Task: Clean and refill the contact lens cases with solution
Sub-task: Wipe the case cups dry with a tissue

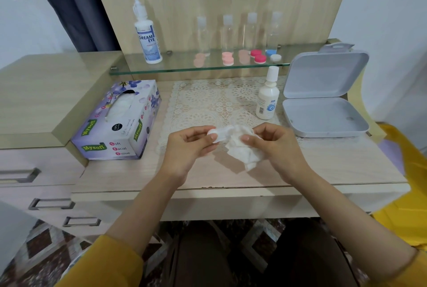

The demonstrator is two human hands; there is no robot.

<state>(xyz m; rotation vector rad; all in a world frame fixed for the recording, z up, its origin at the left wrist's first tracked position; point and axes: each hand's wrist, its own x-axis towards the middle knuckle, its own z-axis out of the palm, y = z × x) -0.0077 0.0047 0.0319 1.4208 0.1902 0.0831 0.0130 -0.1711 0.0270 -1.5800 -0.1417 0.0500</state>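
Wiping is judged to be the step in hand. At the far left of the dresser top (323, 166) a Mysoft facial tissue box (115, 122) is set, with a sheet standing out of its slot. Behind it, on the glass shelf (184, 70), a tall Dream Eye solution bottle (147, 32) is stood upright. Right of the box, above the front edge of the lace mat (208, 101), the left hand (191, 145) is held with thumb and curled fingers pinching a white lens case piece (216, 135); whether it is a cup or a cap cannot be told. A crumpled tissue (242, 148) is pressed against that piece and gripped by the right hand (275, 145), whose thumb and bent fingers are closed on the wad. The piece is judged light, rigid and, if wet, slippery. It is best taken by its outer rim, so that the hollow is left open to the tissue. The tissue is soft and is expected to tear when damp, so moderate pressure is advised. Further back on the shelf a pink lens case (228, 58), a red lens case (258, 56) and a blue-and-white lens case (272, 54) are laid before four clear bottles (227, 32); whether these cases have been treated cannot be told. On the mat a small white solution bottle (266, 99) is stood capped, just left of an open grey hinged box (323, 97).
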